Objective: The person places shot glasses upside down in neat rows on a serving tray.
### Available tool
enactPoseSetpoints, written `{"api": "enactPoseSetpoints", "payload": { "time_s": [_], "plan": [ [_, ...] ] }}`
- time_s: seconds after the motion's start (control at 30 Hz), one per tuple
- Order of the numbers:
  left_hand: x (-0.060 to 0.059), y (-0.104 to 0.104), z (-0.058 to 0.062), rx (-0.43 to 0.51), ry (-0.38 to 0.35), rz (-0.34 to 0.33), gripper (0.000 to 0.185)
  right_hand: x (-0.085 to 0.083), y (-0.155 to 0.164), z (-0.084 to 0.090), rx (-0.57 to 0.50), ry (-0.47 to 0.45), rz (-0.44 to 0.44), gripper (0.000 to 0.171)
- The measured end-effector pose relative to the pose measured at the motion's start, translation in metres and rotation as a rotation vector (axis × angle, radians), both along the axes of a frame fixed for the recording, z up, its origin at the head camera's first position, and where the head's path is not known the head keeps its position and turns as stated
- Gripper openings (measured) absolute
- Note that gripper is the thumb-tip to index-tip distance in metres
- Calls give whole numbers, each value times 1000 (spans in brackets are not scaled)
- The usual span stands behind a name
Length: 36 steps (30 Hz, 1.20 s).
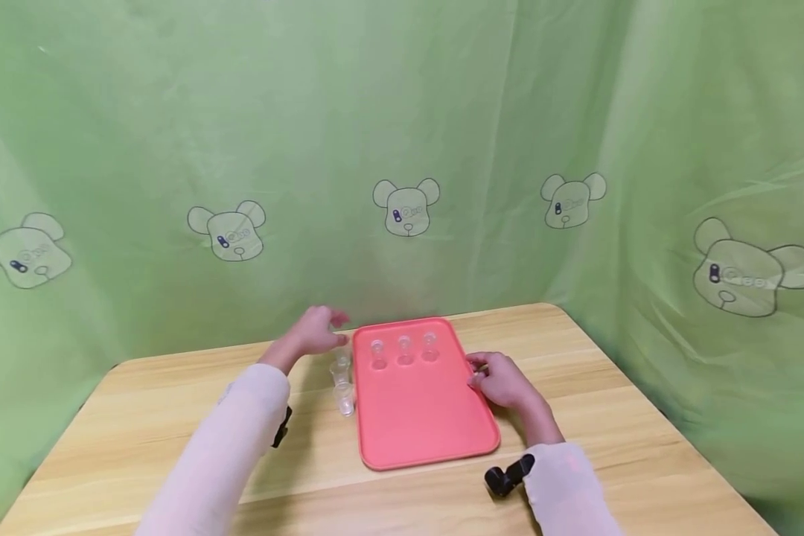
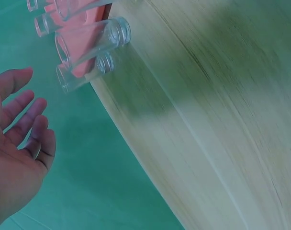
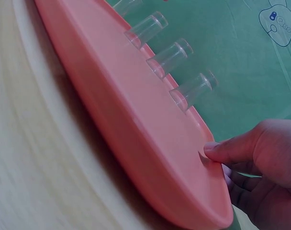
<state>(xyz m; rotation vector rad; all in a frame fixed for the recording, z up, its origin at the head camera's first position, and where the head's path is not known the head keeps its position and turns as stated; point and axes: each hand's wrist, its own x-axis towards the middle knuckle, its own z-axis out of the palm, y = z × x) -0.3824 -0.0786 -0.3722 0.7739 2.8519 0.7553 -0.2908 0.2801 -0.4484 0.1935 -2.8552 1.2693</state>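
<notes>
My left hand (image 1: 320, 330) hovers over the far end of a line of small clear glasses (image 1: 345, 400) on the table, beside the left edge of a pink tray (image 1: 429, 420). In the left wrist view its fingers are spread and loosely bent, apart from the nearest clear glass (image 2: 88, 43). With the right hand (image 1: 502, 381) I grip the tray's right edge. The right wrist view shows that thumb (image 3: 217, 151) over the rim, with the other fingers outside it, partly hidden. Three clear glasses (image 1: 405, 351) stand in a row near the tray's far end.
The tray lies on a wood-grain table (image 1: 616, 439). A green curtain (image 1: 321, 149) printed with bear heads hangs behind the table and at both sides. Dark wrist devices (image 1: 509, 476) sit at both sleeves.
</notes>
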Motion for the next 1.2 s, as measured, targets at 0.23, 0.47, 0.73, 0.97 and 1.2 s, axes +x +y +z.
{"api": "enactPoseSetpoints", "payload": {
  "time_s": [0.23,0.47,0.73,0.97,1.2],
  "plan": [
    [-1,-17,-2,-17,1,-34,54,-1,-1,-2,4,14,-10,42],
    [-2,-33,-8,-46,-4,-50,54,-2,-5,-2,-12,12,-21,42],
    [0,-34,-16,-45,-44,-36,57,-2,-1,-2,12,-1,-28,43],
    [-2,-32,-26,-15,-55,-20,57,-2,-2,-1,10,-5,-40,43],
    [-3,-32,-38,52,-118,13,59,-2,-3,0,12,-6,-41,43]
  ]
}}
